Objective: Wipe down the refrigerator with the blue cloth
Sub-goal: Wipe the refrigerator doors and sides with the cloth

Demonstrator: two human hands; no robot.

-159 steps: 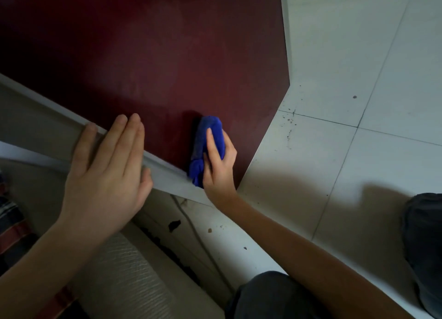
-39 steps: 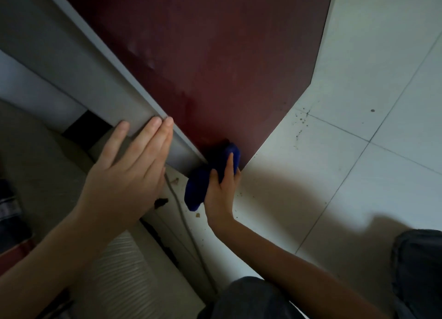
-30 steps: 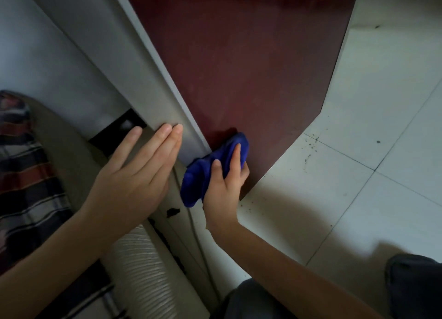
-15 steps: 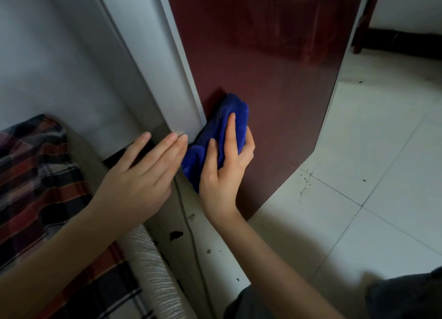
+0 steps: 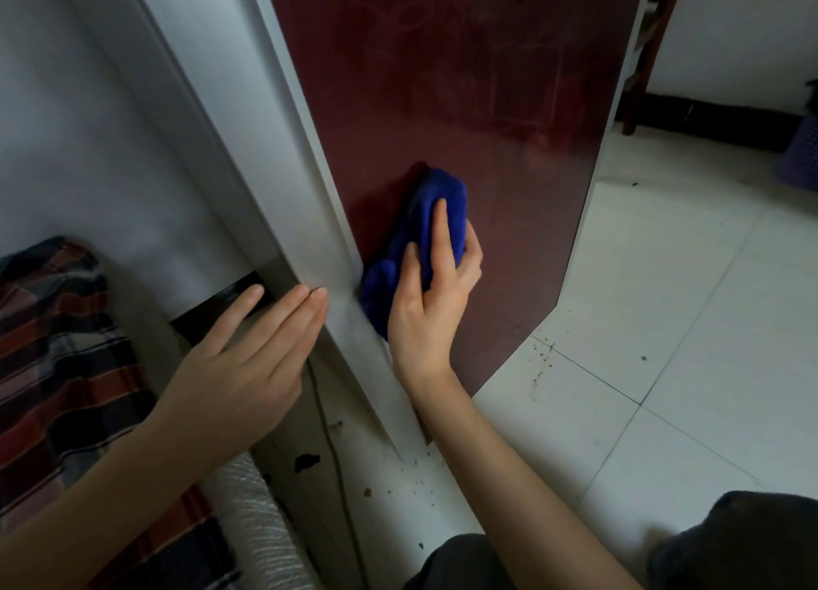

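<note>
The refrigerator (image 5: pixel 478 102) has a dark red front and a grey-white side panel (image 5: pixel 283 182). A bunched blue cloth (image 5: pixel 425 231) lies against the red front, low and near its left edge. My right hand (image 5: pixel 434 297) grips the cloth and presses it on the red surface, fingers curled over it. To the left, my left hand (image 5: pixel 248 359) rests flat with straight fingers on the grey side panel near its bottom. The lower part of the cloth is hidden behind my right hand.
White floor tiles (image 5: pixel 664 324) with dark crumbs lie to the right. A plaid fabric (image 5: pixel 57 346) and a ribbed white hose (image 5: pixel 252 523) sit at the lower left. A thin cable (image 5: pixel 329 434) runs along the floor. A purple basket (image 5: pixel 803 155) stands far right.
My right hand has slid the cloth up the red front, away from the bottom corner. The view has tilted upward. My left hand has stayed on the side panel.
</note>
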